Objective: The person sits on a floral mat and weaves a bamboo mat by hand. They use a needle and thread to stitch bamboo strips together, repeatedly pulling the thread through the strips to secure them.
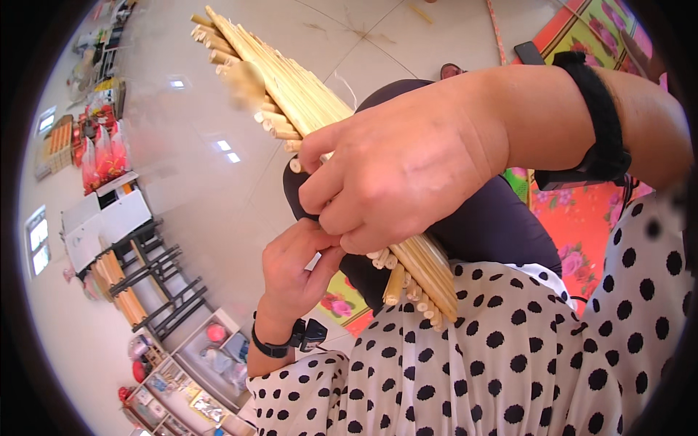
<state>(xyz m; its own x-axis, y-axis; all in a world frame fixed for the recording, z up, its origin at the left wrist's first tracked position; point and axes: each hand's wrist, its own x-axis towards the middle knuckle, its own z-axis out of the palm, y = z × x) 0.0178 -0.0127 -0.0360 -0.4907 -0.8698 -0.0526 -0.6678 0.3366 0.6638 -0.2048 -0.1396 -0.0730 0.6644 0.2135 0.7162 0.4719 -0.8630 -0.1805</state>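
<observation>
While right hand [407, 171] grips stick bundle [305, 94], left hand [294, 269] shows unclear hold; white compartment [192, 350] contains red item [216, 332].

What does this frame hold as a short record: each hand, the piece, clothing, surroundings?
Left hand: thumb and fingertips drawn together beside the right hand's; anything pinched is hidden
Right hand: laid across the pale stalks, fingers curled
Piece: stalks side by side, slanting over the lap
Clothing: dark trousers, dotted top
Wrists: dark straps on both
Floor: glossy pale tiles
Far left: red bags, shelving
</observation>
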